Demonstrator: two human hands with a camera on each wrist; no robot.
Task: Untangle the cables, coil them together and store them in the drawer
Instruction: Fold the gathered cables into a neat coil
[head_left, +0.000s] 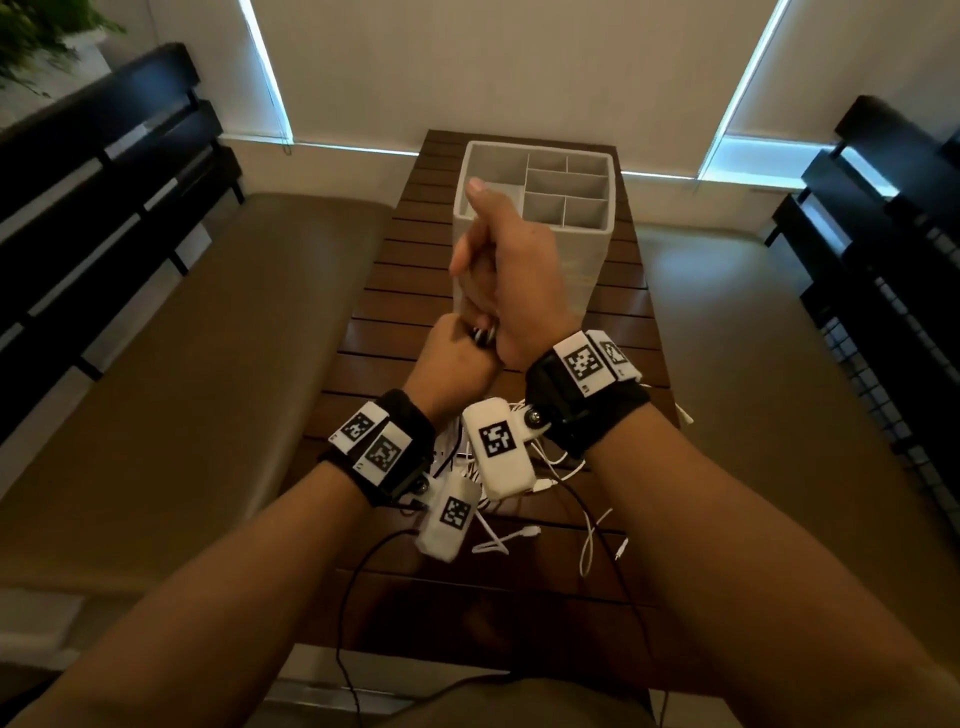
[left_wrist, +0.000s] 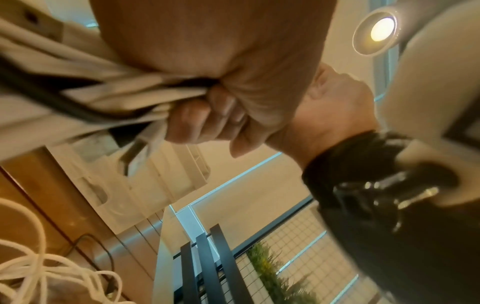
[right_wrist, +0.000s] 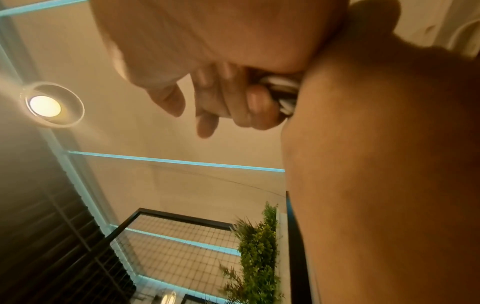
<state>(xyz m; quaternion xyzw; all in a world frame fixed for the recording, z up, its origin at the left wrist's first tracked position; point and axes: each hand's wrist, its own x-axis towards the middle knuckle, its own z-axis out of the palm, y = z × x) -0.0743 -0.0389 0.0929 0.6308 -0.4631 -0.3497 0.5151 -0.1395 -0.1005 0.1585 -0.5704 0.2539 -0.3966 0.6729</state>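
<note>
Left hand (head_left: 457, 364) and right hand (head_left: 511, 280) clench bundled cables (left_wrist: 109, 90).

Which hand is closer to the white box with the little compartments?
The right hand. It is raised in front of the white divided box, overlapping its near left corner in the head view. The left hand is lower and nearer the person, gripping the bundle of cables.

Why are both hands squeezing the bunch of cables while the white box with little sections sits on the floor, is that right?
Not quite. Both hands, left hand and right hand, do grip the bunch of cables, but the white box stands on the wooden table, not the floor. The head view shows this.
</note>
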